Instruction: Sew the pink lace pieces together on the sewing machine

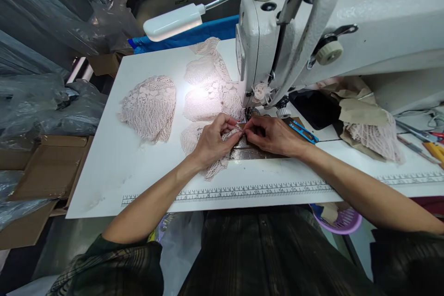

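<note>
On the white surface [104,157], the left hand [213,143] pinches pink lace [217,169] close to the sewing machine [256,37]; the right hand [275,136] grips its edge by the fingertips. Light, even tension should prevent puckering. Farther right, below, a purple basket [348,223] holds cloth scraps [329,212].

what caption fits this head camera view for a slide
Two bare hands, left and right, pinch pale pink lace beside a white sewing machine.

We have bare counter [111,162] between the left lace pile [149,108] and the front ruler [208,194]; the lamp [173,22] overhangs the back, and the sewing machine [256,46] blocks our right rear.
</note>
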`<state>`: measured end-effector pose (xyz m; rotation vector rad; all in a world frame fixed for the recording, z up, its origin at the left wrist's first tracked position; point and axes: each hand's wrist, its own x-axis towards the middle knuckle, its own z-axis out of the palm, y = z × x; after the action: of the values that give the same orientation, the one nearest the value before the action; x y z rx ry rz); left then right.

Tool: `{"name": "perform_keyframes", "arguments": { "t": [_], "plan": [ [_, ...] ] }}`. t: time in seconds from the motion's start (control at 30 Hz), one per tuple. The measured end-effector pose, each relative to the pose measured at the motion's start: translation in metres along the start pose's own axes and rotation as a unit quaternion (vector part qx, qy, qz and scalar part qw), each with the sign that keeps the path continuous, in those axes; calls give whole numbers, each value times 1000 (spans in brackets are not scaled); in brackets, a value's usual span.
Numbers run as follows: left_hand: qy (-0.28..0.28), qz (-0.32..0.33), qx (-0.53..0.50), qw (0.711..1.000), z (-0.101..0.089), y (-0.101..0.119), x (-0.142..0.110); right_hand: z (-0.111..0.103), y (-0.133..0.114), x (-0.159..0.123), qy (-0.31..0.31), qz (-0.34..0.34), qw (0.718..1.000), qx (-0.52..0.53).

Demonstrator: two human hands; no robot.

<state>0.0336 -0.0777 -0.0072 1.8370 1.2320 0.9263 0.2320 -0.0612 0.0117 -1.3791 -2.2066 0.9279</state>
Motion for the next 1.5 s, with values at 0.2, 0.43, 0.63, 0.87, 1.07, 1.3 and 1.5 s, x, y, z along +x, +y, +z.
{"name": "perform_keyframes", "arguments": {
  "t": [0.2,0.43,0.63,0.87,1.07,1.3,1.5],
  "plan": [
    [-22,3,-17,1000,-1,-1,1,6,1,0,36,-39,996,-78],
    [-67,-11,-58,996,-5,-4,0,6,15,-1,62,-8,998,-12],
    [-76,-23,-103,992,-5,-7,1,-5,17,-9,-40,-97,991,77],
    [-88,-24,-94,991,-7,-7,2,-2,10,-10,-18,-87,995,39],
    [-98,-15,-96,990,-6,-7,2,0,20,-7,-7,-82,992,100],
    [-122,-10,-107,987,-8,-7,1,-5,12,-12,-51,-97,988,110],
    [-112,-12,-100,989,-7,-6,0,1,4,-11,-3,-50,995,87]
  ]
}}
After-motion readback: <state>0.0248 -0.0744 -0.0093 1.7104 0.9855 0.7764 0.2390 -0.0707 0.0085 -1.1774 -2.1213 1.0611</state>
